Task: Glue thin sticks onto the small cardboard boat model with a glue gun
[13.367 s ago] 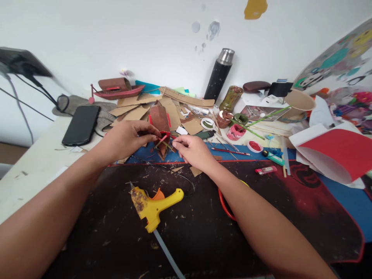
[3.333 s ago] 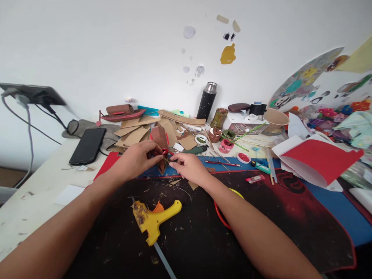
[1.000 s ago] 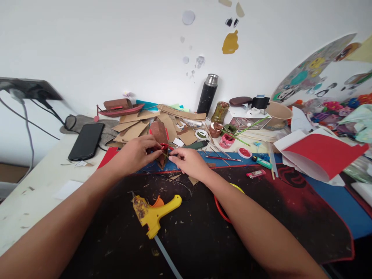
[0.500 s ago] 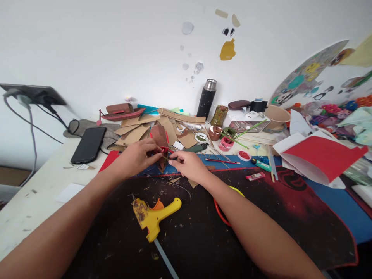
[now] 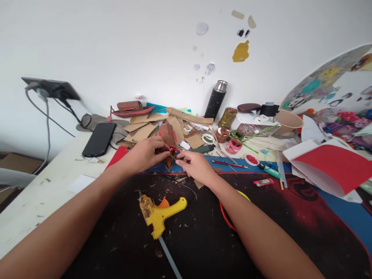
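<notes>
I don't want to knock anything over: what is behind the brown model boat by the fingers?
Behind the brown model boat lie cardboard pieces, with a long cardboard strip farther back. What the boat and left hand cover cannot be seen.

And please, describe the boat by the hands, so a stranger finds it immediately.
Beyond the black mat, the left hand and right hand nearly meet. The brown-roofed boat there points its tip toward the viewer; the other boat, by the wall, lies sideways.

The white table (image 5: 52,211) carries a blue mat (image 5: 350,212), on which a dark mat (image 5: 203,240) and one end of a toy boat (image 5: 167,134) lie. A glue gun (image 5: 158,219) and a lighter (image 5: 263,182) lie on the dark mat.
</notes>
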